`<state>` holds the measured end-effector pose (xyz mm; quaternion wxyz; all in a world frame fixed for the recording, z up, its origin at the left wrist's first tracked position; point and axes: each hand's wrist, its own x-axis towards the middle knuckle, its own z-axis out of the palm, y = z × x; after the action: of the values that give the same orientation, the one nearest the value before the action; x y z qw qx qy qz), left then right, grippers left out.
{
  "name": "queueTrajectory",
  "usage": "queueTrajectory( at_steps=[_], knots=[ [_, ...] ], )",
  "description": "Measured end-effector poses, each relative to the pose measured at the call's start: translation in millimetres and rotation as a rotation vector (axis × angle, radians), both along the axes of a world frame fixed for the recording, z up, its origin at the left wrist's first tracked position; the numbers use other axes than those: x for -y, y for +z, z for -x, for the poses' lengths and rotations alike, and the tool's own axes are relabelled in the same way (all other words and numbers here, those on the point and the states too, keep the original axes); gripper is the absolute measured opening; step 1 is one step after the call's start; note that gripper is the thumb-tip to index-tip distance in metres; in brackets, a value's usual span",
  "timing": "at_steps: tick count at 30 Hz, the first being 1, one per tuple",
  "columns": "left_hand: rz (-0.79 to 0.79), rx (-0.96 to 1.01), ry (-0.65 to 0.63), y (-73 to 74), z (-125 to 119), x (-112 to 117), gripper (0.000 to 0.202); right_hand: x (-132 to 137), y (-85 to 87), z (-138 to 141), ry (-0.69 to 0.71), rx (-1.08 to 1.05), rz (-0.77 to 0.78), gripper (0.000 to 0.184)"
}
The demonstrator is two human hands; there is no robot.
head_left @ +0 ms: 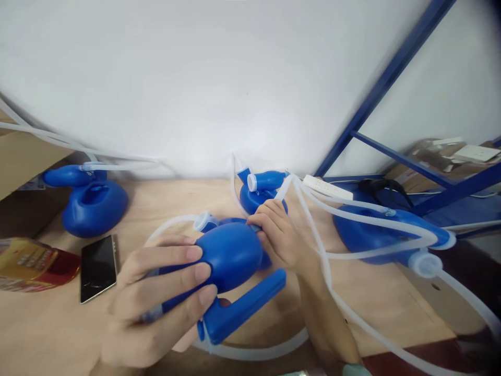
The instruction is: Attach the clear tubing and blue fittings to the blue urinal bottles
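Observation:
My left hand is wrapped round a blue plastic urinal bottle with a rounded body and a long handle. The bottle is held tilted above the table, and its left end is partly hidden behind my fingers. At its right end my right hand is closed in a pinch. A white tube comes out above that fist, and a small translucent piece shows at the fingertips. The exact joint is covered. Just behind the held bottle is a white-capped blue neck with a tube.
More blue bottles stand at the left, by the wall and at the right. White tubes loop across the table. A phone, a drink bottle, a power strip and a blue metal frame surround the hands.

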<state>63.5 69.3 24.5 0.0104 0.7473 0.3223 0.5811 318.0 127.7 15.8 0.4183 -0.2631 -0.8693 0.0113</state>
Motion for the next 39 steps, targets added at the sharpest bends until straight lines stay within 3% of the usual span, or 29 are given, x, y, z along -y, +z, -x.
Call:
queueTrajectory(
  at_steps=[4, 10, 15, 19, 22, 25, 27, 29, 32, 35, 39],
  knots=[
    [-0.027, -0.012, 0.009, 4.7, -8.1, -20.0, 0.048, 2.1, 2.7, -2.0, 0.040, -0.034, -0.021, 0.031],
    [-0.289, -0.009, -0.149, 2.5, -3.3, -45.2, 0.042, 5.0, 7.4, -1.7, -0.033, 0.044, -0.017, 0.034],
    [-0.246, 0.007, -0.047, 2.5, 1.0, -54.7, 0.039, 5.3, 6.0, 2.4, -0.176, 0.014, -0.004, 0.029],
    [-0.208, 0.232, 0.114, 3.7, 6.5, -58.2, 0.025, 16.7, 7.0, 0.0, -0.224, -0.325, -0.054, 0.021],
    [-0.193, 0.363, 0.178, 2.6, 11.0, -60.5, 0.020, 20.4, 7.1, -0.9, -0.126, -0.512, 0.308, 0.035],
    [-0.192, 0.395, 0.167, 1.0, 11.3, -60.6, 0.018, 13.1, 3.9, 8.7, 0.043, -0.526, 0.749, 0.032],
    [-0.193, 0.371, 0.148, 0.6, 8.6, -59.2, 0.020, 5.9, -1.1, 20.2, 0.156, -0.616, 0.885, 0.039],
    [-0.199, 0.357, 0.136, 0.8, 5.0, -57.7, 0.020, 0.1, -7.2, 31.4, 0.211, -0.761, 0.921, 0.044],
    [-0.230, 0.373, 0.119, 2.0, 1.3, -57.0, 0.022, -4.5, -14.8, 40.8, 0.221, -0.889, 0.922, 0.037],
    [-0.234, 0.359, 0.082, 2.3, 0.8, -56.5, 0.027, -6.2, -18.8, 41.0, 0.223, -0.913, 0.955, 0.033],
    [-0.089, 0.239, 0.120, 0.1, 0.7, -51.5, 0.028, -6.7, -18.0, 36.5, 0.174, -0.892, 0.933, 0.037]
  ],
)
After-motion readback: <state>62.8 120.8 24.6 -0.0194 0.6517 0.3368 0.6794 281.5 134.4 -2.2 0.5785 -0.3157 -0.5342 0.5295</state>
